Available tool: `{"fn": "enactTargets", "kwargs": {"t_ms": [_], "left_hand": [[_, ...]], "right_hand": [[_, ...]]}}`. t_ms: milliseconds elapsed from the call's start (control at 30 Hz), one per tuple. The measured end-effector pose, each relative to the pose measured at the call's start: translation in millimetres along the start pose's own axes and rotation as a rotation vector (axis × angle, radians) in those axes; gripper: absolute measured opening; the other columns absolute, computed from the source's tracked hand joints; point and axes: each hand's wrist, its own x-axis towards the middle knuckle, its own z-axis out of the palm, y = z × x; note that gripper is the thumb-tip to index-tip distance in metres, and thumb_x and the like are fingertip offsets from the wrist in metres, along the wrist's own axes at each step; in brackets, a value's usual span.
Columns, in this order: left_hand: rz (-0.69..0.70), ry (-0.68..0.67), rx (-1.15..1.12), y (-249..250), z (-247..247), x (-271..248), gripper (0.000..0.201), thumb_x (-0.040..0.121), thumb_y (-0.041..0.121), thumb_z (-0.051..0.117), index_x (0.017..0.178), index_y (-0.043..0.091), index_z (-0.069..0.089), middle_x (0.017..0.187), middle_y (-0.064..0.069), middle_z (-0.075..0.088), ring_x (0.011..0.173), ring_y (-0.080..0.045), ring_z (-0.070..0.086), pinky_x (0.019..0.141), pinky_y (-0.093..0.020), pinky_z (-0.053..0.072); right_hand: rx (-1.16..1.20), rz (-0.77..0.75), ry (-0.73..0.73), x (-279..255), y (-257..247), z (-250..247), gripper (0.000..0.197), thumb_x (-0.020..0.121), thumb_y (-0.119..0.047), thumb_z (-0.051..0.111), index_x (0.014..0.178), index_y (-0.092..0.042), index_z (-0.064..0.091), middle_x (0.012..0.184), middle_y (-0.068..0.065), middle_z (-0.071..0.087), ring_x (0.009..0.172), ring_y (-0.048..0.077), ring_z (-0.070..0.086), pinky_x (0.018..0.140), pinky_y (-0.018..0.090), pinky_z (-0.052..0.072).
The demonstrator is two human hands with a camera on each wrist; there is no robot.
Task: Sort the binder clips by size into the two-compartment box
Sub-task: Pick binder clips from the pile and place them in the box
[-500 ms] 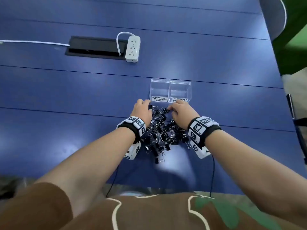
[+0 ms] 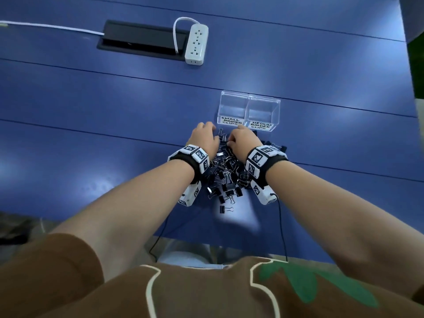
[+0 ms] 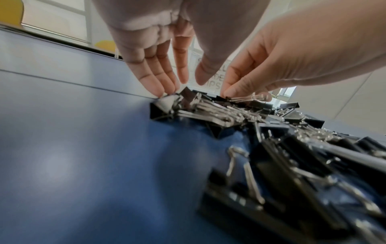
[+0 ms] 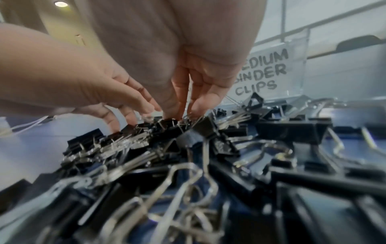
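Both grips were down in the pile of binder clips (image 2: 226,173) on the blue tabletop (image 2: 91,138), just in front of the clear two-compartment box (image 2: 249,99). Left hand (image 2: 204,140) had fingers nearly straight, tips touching a clip at the pile's left far edge; thumb apart from them, nothing pinched that I could see. Right hand (image 2: 242,142) had fingers bent down onto the clips near the pile's far end, with a wire handle by the fingertips in the left wrist view; whether it actually had hold of one, cannot tell.

Hands probably sat at the far end because that is closest to the box, short carry. Likely picking through for a first clip of one size.

Box stood upright, touching or just beside the far clips. Left compartment labelled SMALL BINDER CLIPS, right one MEDIUM BINDER CLIPS. Both compartments looked empty, so sorting seemed barely begun. All clips were in one mixed heap, black bodies, silver handles tangled; one clip lay apart at the near side.

Power strip (image 2: 196,44) and a cable hatch (image 2: 142,37) sat well apart, further back.
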Motion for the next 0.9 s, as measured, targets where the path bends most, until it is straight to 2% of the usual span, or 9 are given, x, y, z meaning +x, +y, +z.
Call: {"fn": "enactTargets", "kwargs": {"t_ms": [200, 367, 467, 567, 633, 700, 767, 833, 900], "left_hand": [[0.019, -0.007, 0.015, 5, 5, 5, 0.025, 0.089, 0.027, 0.06, 0.107, 0.01, 0.059, 0.116, -0.014, 0.05, 0.106, -0.032, 0.054, 0.089, -0.045, 0.05], [-0.006, -0.004, -0.012, 8, 4, 4, 0.021, 0.086, 0.022, 0.062, 0.099, 0.006, 0.058, 0.113, -0.015, 0.051, 0.101, -0.031, 0.054, 0.088, -0.04, 0.048], [-0.036, -0.004, -0.122, 8, 2, 0, 0.008, 0.082, 0.012, 0.061, 0.087, 0.012, 0.055, 0.097, -0.007, 0.054, 0.092, -0.028, 0.056, 0.079, -0.033, 0.046], [-0.074, 0.004, -0.251, 5, 1, -6, 0.011, 0.08, 0.006, 0.057, 0.081, 0.014, 0.05, 0.08, 0.0, 0.054, 0.077, -0.022, 0.054, 0.064, -0.029, 0.046], [-0.073, 0.04, -0.319, 3, -3, -9, 0.012, 0.082, 0.004, 0.053, 0.089, 0.012, 0.049, 0.083, -0.005, 0.057, 0.074, -0.02, 0.052, 0.058, -0.023, 0.041], [-0.06, 0.062, -0.367, -1, -8, -11, 0.023, 0.084, 0.003, 0.049, 0.106, 0.012, 0.049, 0.088, -0.011, 0.063, 0.075, -0.021, 0.054, 0.061, -0.025, 0.042], [-0.068, 0.029, -0.373, -3, -11, -11, 0.033, 0.087, 0.003, 0.043, 0.116, 0.015, 0.049, 0.086, -0.012, 0.063, 0.073, -0.022, 0.056, 0.065, -0.033, 0.049], [-0.093, -0.02, -0.372, -1, -11, -10, 0.031, 0.088, 0.003, 0.035, 0.108, 0.017, 0.055, 0.084, -0.007, 0.06, 0.065, -0.021, 0.052, 0.062, -0.035, 0.049], [-0.113, -0.055, -0.358, 5, -11, -9, 0.029, 0.09, 0.003, 0.03, 0.093, 0.014, 0.057, 0.088, -0.004, 0.058, 0.063, -0.019, 0.048, 0.057, -0.028, 0.042]], "right_hand": [[0.055, -0.023, 0.013, -5, 8, 6, 0.033, 0.087, 0.002, 0.045, 0.115, -0.006, 0.062, 0.123, 0.012, 0.049, 0.109, 0.029, 0.054, 0.1, 0.037, 0.045], [0.037, -0.006, 0.018, -4, 13, 7, 0.026, 0.088, -0.003, 0.052, 0.111, -0.008, 0.062, 0.123, 0.011, 0.051, 0.116, 0.029, 0.05, 0.1, 0.039, 0.045], [0.038, 0.014, -0.005, -6, 18, 6, 0.016, 0.089, -0.016, 0.057, 0.104, -0.015, 0.057, 0.119, 0.008, 0.055, 0.12, 0.027, 0.042, 0.096, 0.039, 0.043], [0.21, 0.051, 0.085, -14, 26, 2, 0.01, 0.088, -0.017, 0.056, 0.093, -0.025, 0.053, 0.107, 0.007, 0.058, 0.094, 0.021, 0.054, 0.08, 0.03, 0.045], [0.389, 0.068, 0.173, -23, 32, -4, 0.015, 0.09, -0.013, 0.054, 0.101, -0.022, 0.057, 0.091, 0.0, 0.06, 0.075, 0.015, 0.056, 0.071, 0.027, 0.049], [0.592, 0.12, 0.227, -33, 41, -12, 0.021, 0.092, -0.009, 0.049, 0.104, -0.02, 0.063, 0.081, -0.003, 0.061, 0.064, 0.014, 0.053, 0.064, 0.029, 0.051], [0.843, 0.215, 0.25, -39, 48, -18, 0.025, 0.092, -0.01, 0.044, 0.088, -0.02, 0.066, 0.078, 0.004, 0.064, 0.065, 0.021, 0.054, 0.065, 0.037, 0.05], [1.014, 0.281, 0.245, -41, 51, -21, 0.021, 0.089, -0.012, 0.046, 0.076, -0.016, 0.062, 0.071, 0.005, 0.059, 0.063, 0.023, 0.053, 0.064, 0.039, 0.048], [0.915, 0.28, 0.239, -38, 48, -21, 0.014, 0.087, -0.016, 0.049, 0.076, -0.012, 0.056, 0.071, 0.004, 0.055, 0.061, 0.019, 0.05, 0.06, 0.034, 0.046]]}}
